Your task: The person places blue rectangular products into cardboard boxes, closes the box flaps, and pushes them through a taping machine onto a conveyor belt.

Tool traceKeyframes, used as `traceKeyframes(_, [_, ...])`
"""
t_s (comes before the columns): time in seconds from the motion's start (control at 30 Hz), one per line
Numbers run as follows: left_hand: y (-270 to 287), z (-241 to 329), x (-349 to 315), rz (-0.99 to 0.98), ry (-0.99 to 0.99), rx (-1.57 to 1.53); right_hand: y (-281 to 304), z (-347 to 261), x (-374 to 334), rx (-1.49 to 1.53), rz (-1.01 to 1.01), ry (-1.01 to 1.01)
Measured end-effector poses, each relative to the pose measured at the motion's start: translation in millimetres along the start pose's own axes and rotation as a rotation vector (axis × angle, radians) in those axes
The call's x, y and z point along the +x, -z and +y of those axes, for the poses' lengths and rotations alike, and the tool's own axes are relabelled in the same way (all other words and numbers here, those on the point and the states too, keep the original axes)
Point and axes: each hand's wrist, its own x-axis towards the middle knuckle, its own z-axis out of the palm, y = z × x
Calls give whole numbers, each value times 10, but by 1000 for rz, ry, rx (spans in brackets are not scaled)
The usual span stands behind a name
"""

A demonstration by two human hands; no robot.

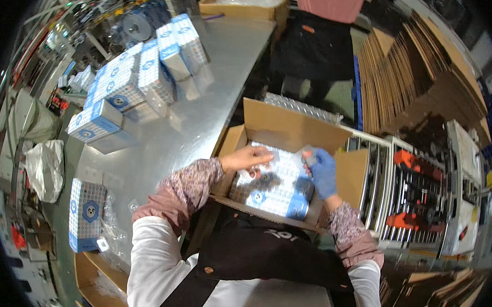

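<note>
Black apron (273,256) closest; right hand (324,172) gloved, grip seemingly pinching clear plastic (300,156) above boxes (277,199) in carton (287,125); left hand (245,158) curled, can't tell if pinching. Best held low, flat.

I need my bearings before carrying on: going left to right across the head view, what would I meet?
White sack → lone blue-and-white carton at the table's near left → bare left hand → blue-gloved right hand → lower orange-red machine part.
</note>
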Motion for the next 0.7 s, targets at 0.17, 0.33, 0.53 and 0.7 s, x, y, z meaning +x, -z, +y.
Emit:
traceKeyframes(0.17, [111,-728,701,65,120,-114,200,1007,123,-715,-192,-82])
traceKeyframes(0.33, [117,-1216,704,301,121,-220,133,1753,-515,-1054,-748,158])
traceKeyframes(0.53, [-66,-1487,658,280,390,-244,41,1664,-333,-1078,-928,-261])
traceKeyframes(0.7, [188,-2451,752,367,109,-226,-56,1744,-294,-1064,-1021,-134])
